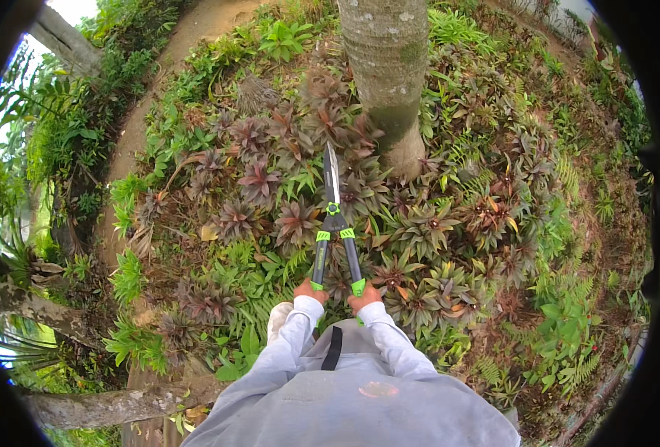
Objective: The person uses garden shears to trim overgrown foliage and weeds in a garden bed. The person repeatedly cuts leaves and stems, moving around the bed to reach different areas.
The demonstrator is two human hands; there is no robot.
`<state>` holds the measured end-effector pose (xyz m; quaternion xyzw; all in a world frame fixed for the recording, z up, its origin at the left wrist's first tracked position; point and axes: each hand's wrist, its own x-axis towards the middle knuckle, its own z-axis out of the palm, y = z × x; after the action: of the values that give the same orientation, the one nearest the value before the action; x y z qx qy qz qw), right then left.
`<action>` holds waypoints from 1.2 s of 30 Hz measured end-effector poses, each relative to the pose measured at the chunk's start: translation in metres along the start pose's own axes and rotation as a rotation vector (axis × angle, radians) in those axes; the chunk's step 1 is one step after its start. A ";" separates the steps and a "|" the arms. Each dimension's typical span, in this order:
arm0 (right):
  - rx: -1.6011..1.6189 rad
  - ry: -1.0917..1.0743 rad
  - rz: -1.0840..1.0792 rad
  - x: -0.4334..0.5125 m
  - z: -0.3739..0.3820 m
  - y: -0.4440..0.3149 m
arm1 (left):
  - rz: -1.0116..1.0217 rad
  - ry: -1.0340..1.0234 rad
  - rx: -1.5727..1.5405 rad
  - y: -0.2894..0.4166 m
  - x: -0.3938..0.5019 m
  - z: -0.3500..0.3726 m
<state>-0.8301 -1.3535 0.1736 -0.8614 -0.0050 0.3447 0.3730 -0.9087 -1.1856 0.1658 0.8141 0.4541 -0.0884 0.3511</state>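
My left hand (310, 291) and my right hand (364, 298) each grip one green-ended handle of a pair of hedge shears (334, 218). The handles are close together and the blades nearly closed, pointing away from me. Their tip lies over reddish-purple bromeliad-like plants (330, 120), just left of the base of a thick tree trunk (388, 84). More dark rosette plants (260, 181) grow to the left of the blades, and others (433, 223) to the right. Whether the blades touch any leaf, I cannot tell.
A bare dirt path (123, 145) curves along the left side. Pale branches or trunks (123, 403) lie at the lower left. Ferns (570, 296) and leafy green plants grow at the right. A dry grassy stump or clump (255, 94) stands beyond the rosettes.
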 end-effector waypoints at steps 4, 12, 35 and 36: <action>-0.155 0.016 -0.063 -0.029 -0.027 0.018 | -0.030 -0.099 0.074 -0.002 -0.029 -0.033; -0.458 -0.218 -0.020 -0.065 -0.073 0.090 | 0.013 -0.241 0.335 -0.109 -0.060 -0.046; -0.560 -0.381 -0.137 0.006 -0.019 0.023 | -0.223 -0.115 0.122 -0.145 -0.043 -0.002; -0.432 -0.337 -0.055 0.005 0.020 0.045 | -0.299 -0.144 0.009 -0.122 -0.046 0.010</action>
<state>-0.8500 -1.3719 0.1318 -0.8510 -0.1636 0.4640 0.1838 -1.0311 -1.1822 0.1199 0.7305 0.5433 -0.1997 0.3623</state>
